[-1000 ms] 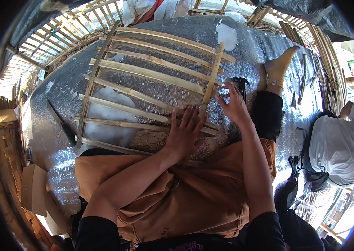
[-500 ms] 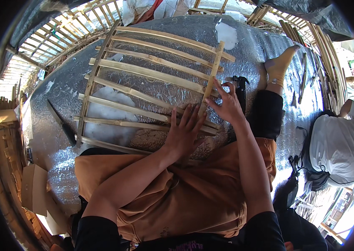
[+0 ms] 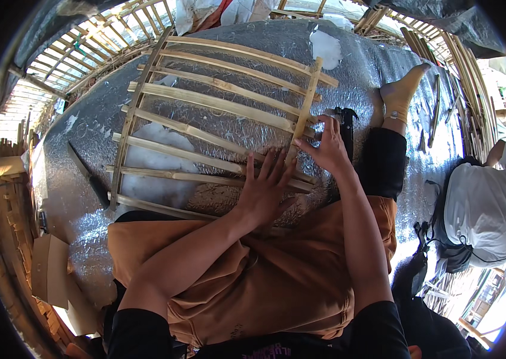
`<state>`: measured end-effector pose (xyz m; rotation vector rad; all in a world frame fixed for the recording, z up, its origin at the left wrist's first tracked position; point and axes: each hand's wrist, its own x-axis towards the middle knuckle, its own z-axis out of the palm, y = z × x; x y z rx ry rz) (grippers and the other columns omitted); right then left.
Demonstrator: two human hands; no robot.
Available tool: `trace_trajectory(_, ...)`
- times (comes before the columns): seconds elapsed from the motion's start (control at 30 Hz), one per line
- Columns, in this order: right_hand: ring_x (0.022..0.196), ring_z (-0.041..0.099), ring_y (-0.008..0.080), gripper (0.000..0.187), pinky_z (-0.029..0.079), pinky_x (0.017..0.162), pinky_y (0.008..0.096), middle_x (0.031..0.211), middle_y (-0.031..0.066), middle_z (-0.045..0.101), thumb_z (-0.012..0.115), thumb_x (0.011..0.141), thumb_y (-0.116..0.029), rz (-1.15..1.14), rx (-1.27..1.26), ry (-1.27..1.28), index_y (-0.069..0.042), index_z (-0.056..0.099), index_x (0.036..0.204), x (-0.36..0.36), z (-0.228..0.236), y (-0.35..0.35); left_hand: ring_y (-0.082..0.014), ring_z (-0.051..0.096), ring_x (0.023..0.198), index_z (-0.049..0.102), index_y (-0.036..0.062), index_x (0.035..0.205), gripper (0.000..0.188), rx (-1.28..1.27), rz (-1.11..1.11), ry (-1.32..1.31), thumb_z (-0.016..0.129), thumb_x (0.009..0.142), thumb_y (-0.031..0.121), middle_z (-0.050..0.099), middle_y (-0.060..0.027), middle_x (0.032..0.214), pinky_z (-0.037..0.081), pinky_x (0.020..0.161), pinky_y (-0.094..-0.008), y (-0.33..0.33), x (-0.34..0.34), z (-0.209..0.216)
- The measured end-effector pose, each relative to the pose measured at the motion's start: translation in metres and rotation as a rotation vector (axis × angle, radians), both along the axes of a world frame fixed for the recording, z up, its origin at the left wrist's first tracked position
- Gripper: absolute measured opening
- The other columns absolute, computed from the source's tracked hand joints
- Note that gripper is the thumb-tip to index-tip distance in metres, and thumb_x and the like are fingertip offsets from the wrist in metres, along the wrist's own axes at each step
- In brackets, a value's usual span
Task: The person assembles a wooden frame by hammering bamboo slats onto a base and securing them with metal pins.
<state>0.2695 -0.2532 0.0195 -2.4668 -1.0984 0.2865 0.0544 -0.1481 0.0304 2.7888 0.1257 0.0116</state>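
A frame of split bamboo slats (image 3: 205,105) lies in front of me, its long slats joined by a darker cross strip (image 3: 135,107) at the left and a paler cross strip (image 3: 308,99) at the right. My left hand (image 3: 268,184) rests palm down with fingers spread over the near slats, beside the pale strip's lower end. My right hand (image 3: 329,145) is curled at the right end of a middle slat, thumb against the pale strip and bent fingers beyond the slat's end. What lies under its fingers is partly hidden.
A black claw hammer (image 3: 345,122) lies just right of my right hand. At the left, a knife with a dark handle (image 3: 96,186) rests on the silvery sheet (image 3: 76,209). My outstretched leg (image 3: 383,161) is at the right, a white sack (image 3: 485,206) farther out. A cardboard box (image 3: 49,269) stands lower left.
My right hand's fingers have come off the face of the pale strip and shifted slightly right, curling at the slat's end. My left hand stays in place.
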Motion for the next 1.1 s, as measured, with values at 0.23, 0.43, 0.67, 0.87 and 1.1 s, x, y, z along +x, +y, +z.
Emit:
trace_trajectory(0.23,0.132,0.045,0.0476,0.099,0.044,0.107,0.05,0.141,0.0319,0.042,0.081,0.083,-0.043,-0.002,0.064,-0.065,0.001,0.024,0.15,-0.002,-0.001,-0.005,-0.0431,0.027,0.148,0.032,-0.0031,0.152,0.064,-0.148,0.071,-0.072,0.054,0.099,0.026,0.026,-0.0257,0.16,0.021,0.118,-0.0638,0.014,0.011,0.02)
trace_trajectory(0.43,0.124,0.054,0.0473,0.076,0.047,0.102,0.0502,0.138,0.0306,0.048,0.076,0.088,-0.037,-0.023,-0.09,-0.015,0.001,0.038,0.141,-0.028,0.05,-0.009,-0.0398,0.046,0.132,0.053,-0.0041,0.132,0.041,-0.048,0.082,0.157,0.058,0.096,0.016,0.047,-0.0227,0.138,0.036,0.11,-0.0574,0.061,-0.01,0.04)
trace_trajectory(0.67,0.11,0.064,0.0415,0.045,0.052,0.093,0.0476,0.114,0.0232,0.067,0.075,0.087,-0.03,0.181,-0.418,0.166,0.001,0.063,0.117,-0.053,0.06,-0.037,-0.0366,0.049,0.127,0.057,-0.0023,0.127,0.039,0.125,0.011,0.172,0.061,0.095,0.018,0.049,-0.02,0.134,0.04,0.105,-0.0579,0.056,-0.036,0.047)
trace_trajectory(0.87,0.101,0.067,0.0418,0.043,0.052,0.087,0.048,0.103,0.0237,0.07,0.077,0.085,-0.03,0.163,-0.285,0.229,0.0,0.065,0.113,-0.052,0.042,-0.041,-0.0344,0.05,0.126,0.057,-0.0009,0.127,0.041,0.19,0.011,0.129,0.064,0.093,0.022,0.05,-0.0191,0.133,0.041,0.104,-0.0557,0.045,-0.038,0.062)
trace_trajectory(1.1,0.104,0.066,0.0417,0.052,0.052,0.089,0.049,0.108,0.0221,0.071,0.08,0.081,-0.039,0.174,-0.252,0.26,-0.002,0.064,0.115,-0.049,0.03,-0.041,-0.0353,0.048,0.129,0.055,-0.001,0.132,0.048,0.229,0.023,0.166,0.062,0.087,0.011,0.051,-0.0188,0.133,0.039,0.106,-0.0592,0.024,-0.066,0.035)
